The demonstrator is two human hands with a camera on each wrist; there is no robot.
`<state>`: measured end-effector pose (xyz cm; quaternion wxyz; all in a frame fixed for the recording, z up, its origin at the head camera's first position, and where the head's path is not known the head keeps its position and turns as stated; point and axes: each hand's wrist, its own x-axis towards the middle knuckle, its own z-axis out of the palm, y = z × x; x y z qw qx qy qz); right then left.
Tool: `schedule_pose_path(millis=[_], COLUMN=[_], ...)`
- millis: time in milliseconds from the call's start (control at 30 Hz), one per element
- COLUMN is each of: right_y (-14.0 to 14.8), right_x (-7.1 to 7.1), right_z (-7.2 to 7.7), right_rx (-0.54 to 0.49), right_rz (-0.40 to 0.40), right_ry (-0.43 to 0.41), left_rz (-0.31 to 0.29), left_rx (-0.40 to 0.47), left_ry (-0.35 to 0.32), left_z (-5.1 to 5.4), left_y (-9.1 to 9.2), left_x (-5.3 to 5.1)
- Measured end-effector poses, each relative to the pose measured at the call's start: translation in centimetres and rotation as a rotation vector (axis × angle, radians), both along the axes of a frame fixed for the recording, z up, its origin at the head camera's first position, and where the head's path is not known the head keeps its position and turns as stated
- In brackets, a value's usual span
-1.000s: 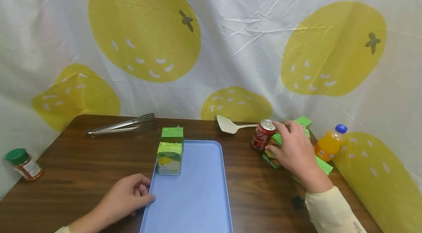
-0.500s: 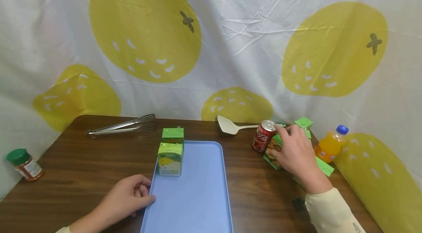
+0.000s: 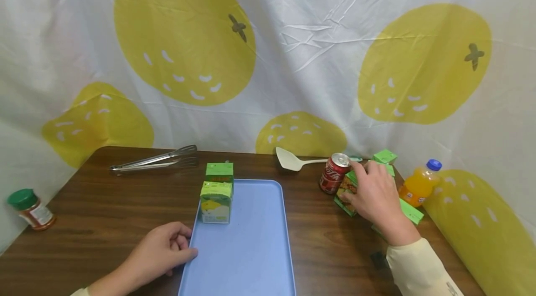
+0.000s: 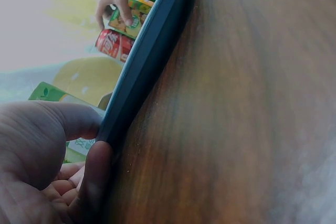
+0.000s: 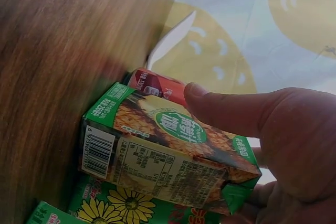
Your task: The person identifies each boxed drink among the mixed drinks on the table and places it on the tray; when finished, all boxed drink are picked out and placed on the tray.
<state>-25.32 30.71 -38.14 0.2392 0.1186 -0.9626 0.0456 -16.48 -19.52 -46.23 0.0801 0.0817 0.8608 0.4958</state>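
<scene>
Both hands are engaged: the right hand spans a green-topped juice carton with thumb and fingers, seemingly pinching it lightly, while the left hand pinches the near left rim of the blue tray between thumb and curled fingers. The carton stands upright on the right side of the table, well apart from the tray.

Taking hold of this carton looks to be the step in hand. Two like cartons, a front one and a rear one, stand at the tray's far left, so moving this one there would call for a firm grip and a straight lift before any swing leftward.

A red can stands just beside the carton, on the tray side, and could be knocked over. More green cartons crowd the right hand's other side, with an orange drink bottle beyond them. A pale spatula lies behind the can; metal tongs and a green-capped shaker lie off to the left, out of the way.
</scene>
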Motion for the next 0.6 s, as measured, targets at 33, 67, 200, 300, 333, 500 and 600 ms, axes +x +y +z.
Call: schedule_pose_path(millis=[33, 67, 200, 300, 333, 500, 600], right_y=[0.02, 0.01, 0.04, 0.08, 0.07, 0.09, 0.07], right_x=[-0.05, -0.06, -0.11, -0.10, -0.09, -0.16, -0.18], right_z=[-0.01, 0.00, 0.04, 0.10, 0.13, 0.23, 0.28], right_rx=[0.004, 0.007, 0.008, 0.000, 0.001, 0.026, 0.034], right_rz=[-0.001, -0.001, -0.005, -0.014, -0.017, -0.039, -0.048], right_ry=[0.002, 0.002, -0.010, -0.027, -0.032, -0.059, -0.071], left_rz=[-0.001, -0.002, -0.005, -0.002, 0.000, 0.006, 0.010], left_rx=[0.001, 0.002, -0.001, -0.006, -0.006, -0.011, -0.015], left_ry=[0.000, -0.001, -0.001, -0.004, -0.007, -0.002, -0.005], left_z=[-0.01, -0.01, 0.03, 0.05, 0.06, 0.02, 0.07], left_y=[-0.01, -0.02, -0.06, -0.03, -0.01, 0.05, 0.06], left_x=[-0.01, -0.01, 0.01, 0.03, 0.04, 0.06, 0.08])
